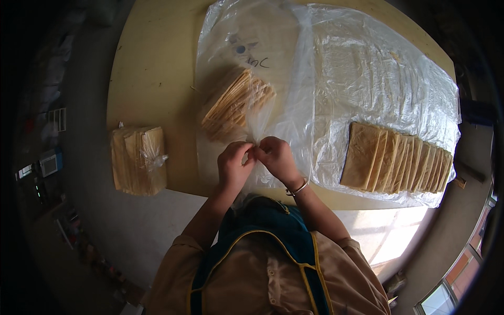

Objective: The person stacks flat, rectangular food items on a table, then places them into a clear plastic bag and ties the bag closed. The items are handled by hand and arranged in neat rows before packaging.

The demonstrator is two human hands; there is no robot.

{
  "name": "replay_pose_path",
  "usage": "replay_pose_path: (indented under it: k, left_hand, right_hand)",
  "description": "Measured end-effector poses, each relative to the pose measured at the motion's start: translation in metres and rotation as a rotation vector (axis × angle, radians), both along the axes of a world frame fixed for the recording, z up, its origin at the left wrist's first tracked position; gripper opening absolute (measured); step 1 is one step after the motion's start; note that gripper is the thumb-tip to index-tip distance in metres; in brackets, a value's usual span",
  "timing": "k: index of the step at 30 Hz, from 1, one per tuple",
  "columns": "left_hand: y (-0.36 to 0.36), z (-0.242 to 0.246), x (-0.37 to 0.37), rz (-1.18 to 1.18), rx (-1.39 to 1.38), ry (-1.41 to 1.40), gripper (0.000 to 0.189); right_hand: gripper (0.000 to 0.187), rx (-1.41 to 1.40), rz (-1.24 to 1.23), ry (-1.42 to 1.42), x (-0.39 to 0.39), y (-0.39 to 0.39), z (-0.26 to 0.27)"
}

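My left hand (235, 163) and my right hand (277, 159) meet at the gathered neck of a clear plastic bag (258, 118), pinching it between thumbs and fingertips. Inside the bag is a stack of thin, tan folded sheets (232, 104), tilted on the table just beyond my hands. Exactly what the sheets are made of I cannot tell. A bracelet circles my right wrist. Beneath the bag lies a large clear plastic sheet (271, 31) with dark marks showing on it. The tip of the bag's neck is hidden by my fingers.
At the left edge of the yellowish table (145, 59) stands another bag of tan sheets (138, 161) with a knotted neck. On the right, a row of overlapping tan sheets (395, 157) lies on crinkled clear plastic (366, 71). The table's near edge runs in front of my apron (260, 216).
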State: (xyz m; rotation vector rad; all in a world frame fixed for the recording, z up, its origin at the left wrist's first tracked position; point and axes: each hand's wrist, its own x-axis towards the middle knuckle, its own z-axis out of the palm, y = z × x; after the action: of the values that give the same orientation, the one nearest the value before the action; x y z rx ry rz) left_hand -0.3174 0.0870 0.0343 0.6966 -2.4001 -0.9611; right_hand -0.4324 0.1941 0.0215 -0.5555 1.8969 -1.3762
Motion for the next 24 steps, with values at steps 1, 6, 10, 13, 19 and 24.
replay_pose_path:
  k: [1, 6, 10, 13, 19, 24]
  left_hand:
    - [0.000, 0.002, 0.000, -0.020, -0.038, -0.003, 0.031]
    - [0.000, 0.001, 0.003, -0.046, 0.033, -0.080, 0.031]
    - [-0.004, -0.009, 0.006, -0.011, 0.154, -0.066, 0.028]
    - [-0.005, -0.016, 0.007, 0.064, 0.515, 0.012, 0.015]
    - [0.006, -0.017, 0.011, 0.480, 1.506, -0.025, 0.016]
    - [-0.015, -0.011, 0.007, 0.128, 1.245, -0.365, 0.017]
  right_hand:
    - [0.020, 0.018, 0.027, -0.117, -0.001, -0.002, -0.001]
    - [0.022, 0.017, 0.027, -0.150, -0.003, -0.010, -0.005]
    - [0.022, 0.006, 0.097, 0.020, -0.002, -0.008, -0.006]
    - [0.015, -0.116, 0.040, -0.125, 0.000, -0.005, -0.008]
    - [0.010, -0.146, 0.034, -0.410, -0.003, 0.003, -0.017]
    - [0.003, -0.141, 0.262, -0.228, -0.016, 0.014, -0.021]
